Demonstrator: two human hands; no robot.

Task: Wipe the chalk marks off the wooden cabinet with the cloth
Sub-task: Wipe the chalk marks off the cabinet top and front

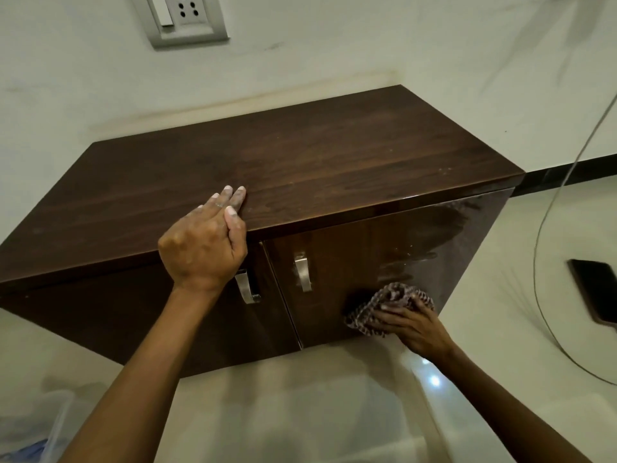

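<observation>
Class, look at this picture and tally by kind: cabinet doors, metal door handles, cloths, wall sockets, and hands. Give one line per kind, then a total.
Cabinet doors: 2 (left door, right door)
Metal door handles: 2 (left handle, right handle)
Cloths: 1 (cloth)
Wall sockets: 1 (wall socket)
Hands: 2 (left hand, right hand)
Total: 8

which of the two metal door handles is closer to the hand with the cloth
The right-door curved silver metal handle, fully visible; the right hand presses the checked cloth beside it. The other sits partly behind the left hand.
</observation>
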